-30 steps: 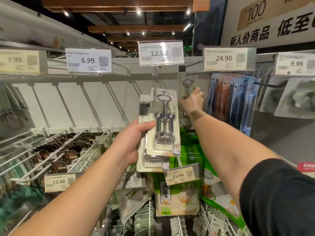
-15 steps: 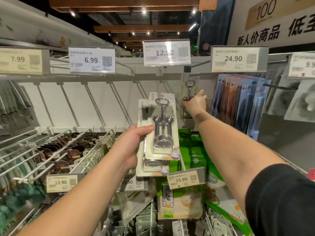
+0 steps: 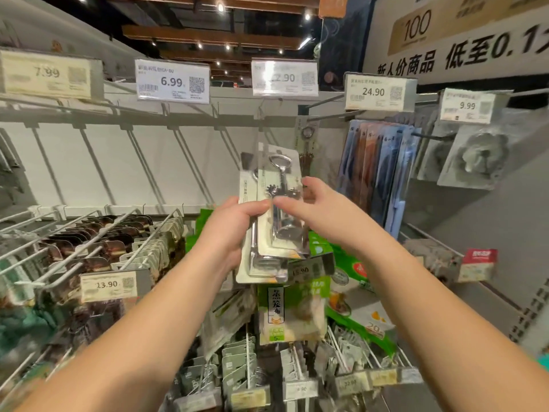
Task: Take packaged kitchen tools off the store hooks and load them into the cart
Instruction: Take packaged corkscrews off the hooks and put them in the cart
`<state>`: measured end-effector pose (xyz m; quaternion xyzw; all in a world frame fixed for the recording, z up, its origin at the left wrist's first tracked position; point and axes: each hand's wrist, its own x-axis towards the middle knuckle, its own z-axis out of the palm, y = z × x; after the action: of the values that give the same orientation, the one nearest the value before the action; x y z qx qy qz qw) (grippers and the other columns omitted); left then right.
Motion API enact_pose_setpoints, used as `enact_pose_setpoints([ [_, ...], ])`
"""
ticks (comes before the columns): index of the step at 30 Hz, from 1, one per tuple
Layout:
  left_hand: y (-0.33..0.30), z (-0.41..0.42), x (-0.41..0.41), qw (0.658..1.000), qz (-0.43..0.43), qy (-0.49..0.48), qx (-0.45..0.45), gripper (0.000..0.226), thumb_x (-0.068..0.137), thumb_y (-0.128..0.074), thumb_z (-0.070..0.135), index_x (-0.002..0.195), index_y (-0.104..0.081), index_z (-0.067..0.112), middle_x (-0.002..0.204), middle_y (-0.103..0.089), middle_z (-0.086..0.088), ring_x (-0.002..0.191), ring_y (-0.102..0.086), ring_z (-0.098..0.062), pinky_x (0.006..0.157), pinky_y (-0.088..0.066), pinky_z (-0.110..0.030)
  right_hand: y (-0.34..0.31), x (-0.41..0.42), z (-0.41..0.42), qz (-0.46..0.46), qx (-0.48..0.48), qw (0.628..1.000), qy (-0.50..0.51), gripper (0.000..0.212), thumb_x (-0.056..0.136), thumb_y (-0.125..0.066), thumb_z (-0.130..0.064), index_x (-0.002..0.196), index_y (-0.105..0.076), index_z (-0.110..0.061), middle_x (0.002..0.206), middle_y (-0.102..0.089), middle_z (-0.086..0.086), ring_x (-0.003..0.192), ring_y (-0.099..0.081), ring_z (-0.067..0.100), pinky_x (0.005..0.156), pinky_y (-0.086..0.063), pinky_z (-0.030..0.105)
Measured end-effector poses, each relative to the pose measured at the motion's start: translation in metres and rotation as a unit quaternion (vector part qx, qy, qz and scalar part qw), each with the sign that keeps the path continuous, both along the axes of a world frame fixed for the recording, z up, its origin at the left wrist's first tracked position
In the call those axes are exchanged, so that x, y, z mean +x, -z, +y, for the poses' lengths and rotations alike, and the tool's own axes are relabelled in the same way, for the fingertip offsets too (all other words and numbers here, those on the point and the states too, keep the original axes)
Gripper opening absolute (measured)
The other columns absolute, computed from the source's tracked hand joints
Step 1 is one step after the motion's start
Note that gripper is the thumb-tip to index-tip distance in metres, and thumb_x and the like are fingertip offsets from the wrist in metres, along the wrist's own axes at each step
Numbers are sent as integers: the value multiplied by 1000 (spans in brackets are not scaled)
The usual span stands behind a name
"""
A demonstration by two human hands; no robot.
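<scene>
In the middle of the view my left hand (image 3: 234, 230) grips a small stack of carded corkscrew packages (image 3: 276, 215) upright by the left edge, thumb on the front. My right hand (image 3: 315, 209) is at the stack's right edge, its thumb on the clear blister and its fingers curling behind the card. A silver winged corkscrew shows through the front blister. Behind the stack, one more corkscrew package (image 3: 306, 141) hangs on the hook under the 12.90 tag (image 3: 284, 78). The cart is out of view.
Empty white hooks (image 3: 89, 162) run along the back panel at left. Blue flat packs (image 3: 377, 176) hang to the right under the 24.90 tag. Dark carded goods (image 3: 89, 245) fill the lower left hooks, and green bags (image 3: 294, 310) hang below the stack.
My right hand has left the hanging package on the hook and come back down to the stack in my left hand. The view has moved closer and tilted.
</scene>
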<state>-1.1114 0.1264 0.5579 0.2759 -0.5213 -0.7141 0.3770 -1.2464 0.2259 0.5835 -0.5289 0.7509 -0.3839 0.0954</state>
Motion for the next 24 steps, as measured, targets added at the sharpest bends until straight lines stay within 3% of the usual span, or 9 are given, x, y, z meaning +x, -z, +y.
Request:
enact_pose_setpoints([
  [2, 1, 8, -4, 1000, 0, 0, -8, 28, 90, -62, -1, 116, -66, 9, 103, -77, -14, 92, -75, -32, 82, -61, -52, 3, 11, 5, 51, 26, 998, 17, 104, 79, -64, -71, 158, -20, -20, 157, -37, 0, 132, -47, 15, 97, -40, 30],
  [6, 5, 20, -8, 999, -2, 7, -37, 25, 91, -63, -2, 111, -63, 12, 97, -76, -7, 71, -76, -12, 55, -59, -24, 15, 14, 3, 53, 25, 997, 40, 107, 73, -73, -66, 154, -26, -15, 148, -47, 1, 128, -53, 21, 101, -48, 37],
  [10, 9, 26, -9, 1000, 6, 18, -24, 28, 92, -67, 5, 116, -62, 17, 107, -76, -9, 93, -75, -25, 82, -61, -47, 22, 14, 10, -8, -18, 999, 50, 72, 79, -75, -53, 136, -45, -22, 127, -60, -11, 108, -61, 11, 77, -48, 21],
  [13, 13, 29, -12, 999, 14, 6, -34, 22, 92, -70, 13, 112, -63, 19, 111, -75, -8, 99, -74, -25, 90, -59, -49, 27, 14, 13, -30, -8, 997, 69, 61, 79, -72, -57, 127, -54, -24, 116, -66, -10, 102, -65, 13, 75, -49, 27],
  [15, 15, 32, -13, 999, 13, 1, -40, 41, 87, -76, 31, 122, -61, 17, 117, -74, -6, 107, -71, -25, 96, -55, -51, 28, 13, 15, -31, 1, 996, 84, 55, 80, -69, -60, 120, -58, -25, 106, -69, -10, 95, -66, 13, 69, -48, 27],
  [17, 20, 29, -15, 999, 24, 6, -36, 58, 81, -75, 43, 131, -57, 19, 122, -72, -5, 115, -67, -28, 102, -49, -55, 28, 10, 17, -27, 11, 995, 100, 56, 83, -65, -61, 121, -57, -21, 106, -66, -10, 92, -63, 12, 66, -45, 27],
  [19, 24, 25, -17, 999, 30, 7, -33, 58, 82, -72, 43, 133, -56, 21, 123, -71, -4, 117, -66, -28, 103, -48, -55, 28, 5, 20, -34, 6, 993, 111, 65, 86, -63, -58, 137, -51, -18, 111, -64, -6, 92, -63, 14, 70, -47, 29],
  [22, 21, 25, -16, 998, 33, 13, -46, 57, 81, -72, 41, 133, -57, 22, 122, -72, 0, 117, -66, -26, 104, -47, -55, 32, -3, 25, -71, -28, 989, 129, 73, 88, -62, -46, 150, -37, -16, 97, -62, -5, 73, -62, 11, 56, -45, 27],
  [24, 17, 26, -14, 998, 28, 16, -56, 49, 86, -71, 38, 131, -59, 23, 119, -73, 1, 115, -67, -25, 103, -48, -54, 38, -8, 28, -75, -53, 986, 142, 81, 86, -62, -43, 155, -28, -18, 120, -64, 1, 75, -63, 12, 54, -43, 26],
])
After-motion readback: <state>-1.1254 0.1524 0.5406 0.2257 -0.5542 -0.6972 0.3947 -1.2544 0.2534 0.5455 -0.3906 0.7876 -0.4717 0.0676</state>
